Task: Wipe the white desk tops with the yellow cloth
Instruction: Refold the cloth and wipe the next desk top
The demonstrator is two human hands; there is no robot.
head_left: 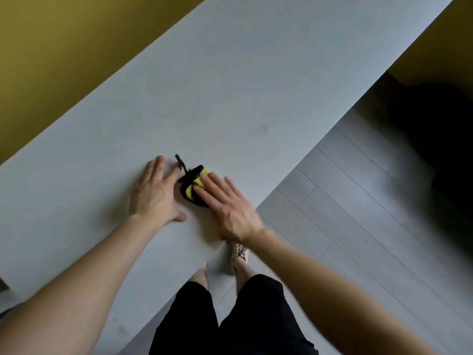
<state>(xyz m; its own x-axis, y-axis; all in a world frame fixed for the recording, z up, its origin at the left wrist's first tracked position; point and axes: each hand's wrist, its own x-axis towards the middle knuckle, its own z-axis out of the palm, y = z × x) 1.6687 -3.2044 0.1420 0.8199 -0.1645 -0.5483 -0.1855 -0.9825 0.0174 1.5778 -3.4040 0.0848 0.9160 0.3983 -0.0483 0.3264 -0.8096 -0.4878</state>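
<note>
Risks, near to far:
- A faint stain near the desk edge, lower left of frame, could be missed, since the cloth sits further up.
- The yellow cloth, black-edged and bunched small, is left of frame centre. Little surface is covered by it, so skipped strips are likely unless it is unfolded.
- It is pinned only by flat fingers and could slip out under a fast stroke.
- Its black loop could be dragged loose.
- A 2nd smudge lies beyond, near centre, on the white desk top.

Pose:
- Right hand: open, palm down, fingers straight and pressed on the cloth, nothing gripped.
- Left hand: open, laid flat on the desk just left of the cloth, fingers spread. Contact with the loop cannot be told.
</note>
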